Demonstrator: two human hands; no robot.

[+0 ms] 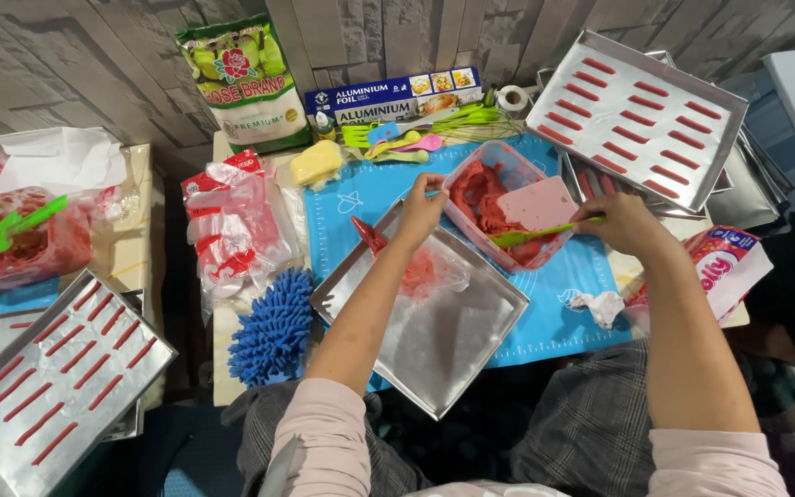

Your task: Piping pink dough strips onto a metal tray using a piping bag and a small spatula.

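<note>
Head view: my left hand [419,213] grips the tub [505,213] rim. My right hand [623,224] clasps a green spatula [537,234], its blade in the tub's red paste [482,198].

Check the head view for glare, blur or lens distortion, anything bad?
Head view: even indoor light, soft shadows; mild sheen on the empty metal tray, no blown-out glare. Wide-angle bending at the edges tilts the side trays. Both hands, left hand and right hand, look sharp, with no motion blur.

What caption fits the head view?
Left hand steadies a tub of red paste; right hand holds a green spatula.
</note>
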